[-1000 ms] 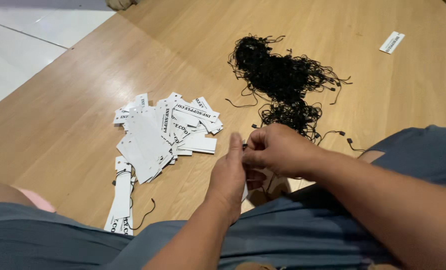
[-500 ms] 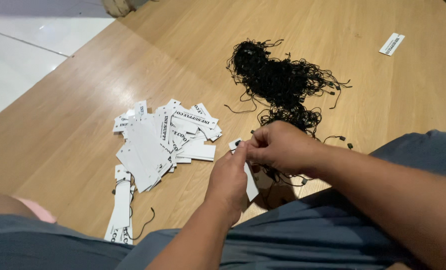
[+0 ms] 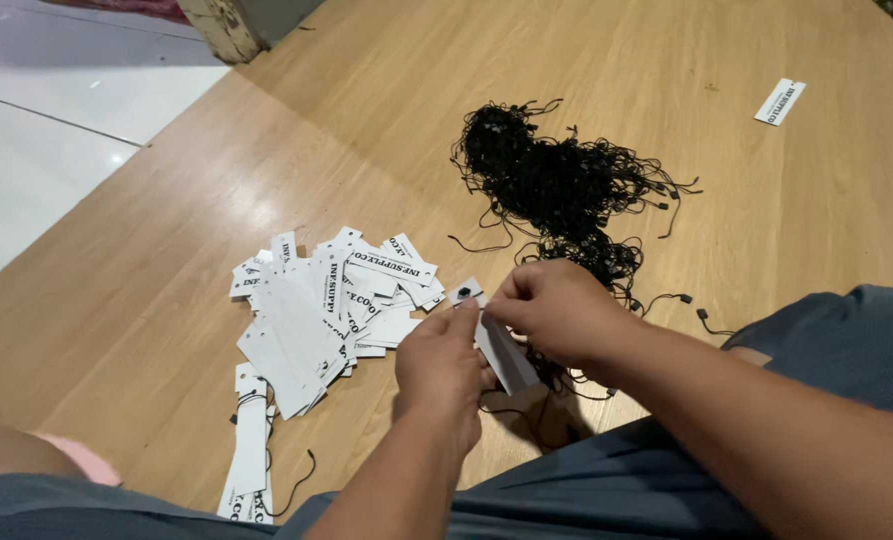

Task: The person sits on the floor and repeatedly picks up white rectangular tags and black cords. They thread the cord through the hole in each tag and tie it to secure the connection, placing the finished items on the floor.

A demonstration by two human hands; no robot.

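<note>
My left hand (image 3: pixel 444 365) and my right hand (image 3: pixel 556 312) meet low over the wooden floor and both pinch one white paper tag (image 3: pixel 494 340). A small black fastener shows at the tag's upper end. A thin black string trails from under my hands. Left of my hands lies a loose pile of white printed tags (image 3: pixel 326 300). Behind my right hand sits a tangled heap of black strings (image 3: pixel 556 185).
Finished tags with black strings (image 3: pixel 251 450) lie near my left knee. A single white tag (image 3: pixel 779 101) rests far right on the wooden floor (image 3: pixel 366 130). White tiles (image 3: pixel 36 140) border the wood at left. My grey-clad legs fill the bottom edge.
My hands have shifted slightly and the tag between them now sticks out further, with its black fastener showing at the top end. The piles have not moved.
</note>
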